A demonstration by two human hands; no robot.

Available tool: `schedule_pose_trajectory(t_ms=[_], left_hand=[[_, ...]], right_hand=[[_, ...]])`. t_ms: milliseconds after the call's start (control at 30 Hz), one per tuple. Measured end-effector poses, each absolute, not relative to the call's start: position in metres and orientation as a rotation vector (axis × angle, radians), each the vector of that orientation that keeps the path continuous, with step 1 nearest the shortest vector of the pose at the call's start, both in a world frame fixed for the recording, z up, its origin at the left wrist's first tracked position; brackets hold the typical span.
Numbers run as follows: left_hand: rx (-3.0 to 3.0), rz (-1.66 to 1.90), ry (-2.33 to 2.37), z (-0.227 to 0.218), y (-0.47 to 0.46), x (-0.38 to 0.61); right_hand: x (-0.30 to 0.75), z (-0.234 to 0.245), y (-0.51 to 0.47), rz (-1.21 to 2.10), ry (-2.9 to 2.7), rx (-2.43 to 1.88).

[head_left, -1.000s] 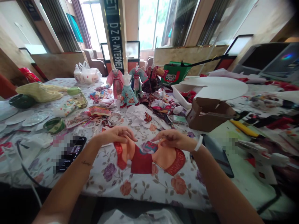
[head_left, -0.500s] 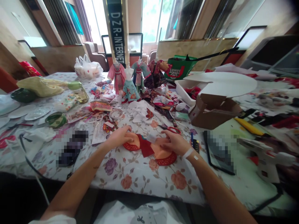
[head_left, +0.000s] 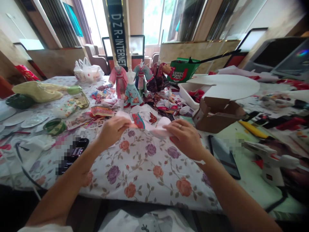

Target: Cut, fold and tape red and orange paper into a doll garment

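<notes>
Two hands work a pale pink cloth piece [head_left: 159,129] above a floral tablecloth [head_left: 145,170]. The left hand [head_left: 113,130] pinches one end, fingers curled, while the right hand [head_left: 184,138] seems to clasp the other end, fingers closed over it. A teal patch [head_left: 138,121] lies between the hands. Doll dresses [head_left: 131,90] stand beyond them; a dark phone [head_left: 223,157] lies right of the right hand.

Was loads of room over the floral tablecloth [head_left: 142,174] below the left hand [head_left: 113,130] and right hand [head_left: 184,138]. Was tight straight ahead, though: fabric scraps [head_left: 166,104] heaped up, then dolls' dresses on stands [head_left: 131,88] behind. Right side hemmed in by a cardboard box [head_left: 217,116] and glue gun [head_left: 270,161], left by a pixelated phone [head_left: 72,156].
</notes>
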State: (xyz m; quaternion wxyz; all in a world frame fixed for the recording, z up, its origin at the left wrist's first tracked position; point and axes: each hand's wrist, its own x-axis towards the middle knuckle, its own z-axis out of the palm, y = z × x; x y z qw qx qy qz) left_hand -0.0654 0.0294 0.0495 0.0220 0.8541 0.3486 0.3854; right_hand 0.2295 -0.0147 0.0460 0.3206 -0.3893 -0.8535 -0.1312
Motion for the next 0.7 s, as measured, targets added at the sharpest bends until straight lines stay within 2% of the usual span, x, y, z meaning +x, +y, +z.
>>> schedule_pose_trajectory(t_ms=[100, 233, 533, 700], left_hand=[[2.691, 0.877, 1.035, 0.006, 0.009, -0.079], [2.543, 0.674, 1.076, -0.035, -0.009, -0.092], [2.440, 0.528, 1.080, -0.028, -0.005, -0.074], [2.351, 0.536, 1.039, -0.026, -0.007, -0.070]], right_hand=[[0.227, 0.014, -0.036, -0.230, -2.436, -0.997], [0.228, -0.019, -0.059, -0.036, -2.593, -1.027], [0.227, -0.026, -0.063, -0.013, -2.574, -1.019], [0.219, -0.024, -0.058, 0.395, -2.474, -0.905]])
